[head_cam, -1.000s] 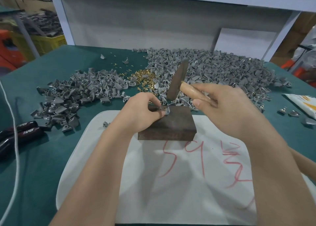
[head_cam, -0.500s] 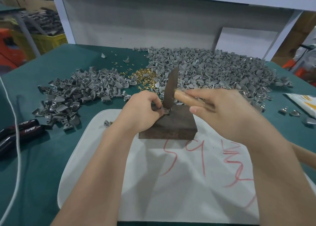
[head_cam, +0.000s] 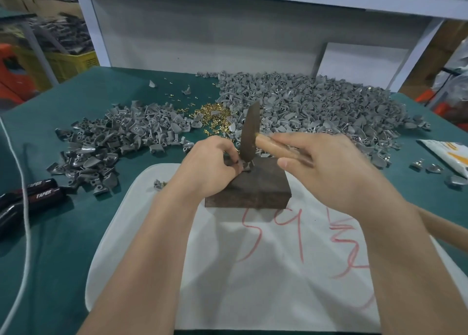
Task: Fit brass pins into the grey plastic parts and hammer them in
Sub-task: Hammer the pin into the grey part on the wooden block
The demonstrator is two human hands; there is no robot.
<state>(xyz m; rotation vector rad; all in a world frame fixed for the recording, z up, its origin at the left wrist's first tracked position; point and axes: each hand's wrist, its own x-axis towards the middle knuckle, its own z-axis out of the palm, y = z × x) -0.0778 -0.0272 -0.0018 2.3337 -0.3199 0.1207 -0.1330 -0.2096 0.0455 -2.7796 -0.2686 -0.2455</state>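
My left hand (head_cam: pixel 211 166) pinches a small grey plastic part (head_cam: pixel 247 167) against the top of a dark metal block (head_cam: pixel 255 187). My right hand (head_cam: pixel 326 168) grips the wooden handle of a hammer (head_cam: pixel 249 132), whose dark head stands upright with its lower end on the part. A heap of brass pins (head_cam: pixel 211 118) lies behind the block, between two piles of grey parts: a smaller pile (head_cam: pixel 116 142) at the left and a large pile (head_cam: pixel 316 109) at the right. The pin in the held part is hidden.
The block sits on a white sheet (head_cam: pixel 253 271) with red scribbles, on a green table (head_cam: pixel 50 233). Black-handled pliers (head_cam: pixel 30 197) and a white cord (head_cam: pixel 24 208) lie at the left. A white packet (head_cam: pixel 448 154) and loose parts lie at the right edge.
The hammer head has swung down from a raised tilt onto the part on the block. My left hand has kept its pinch on the part.
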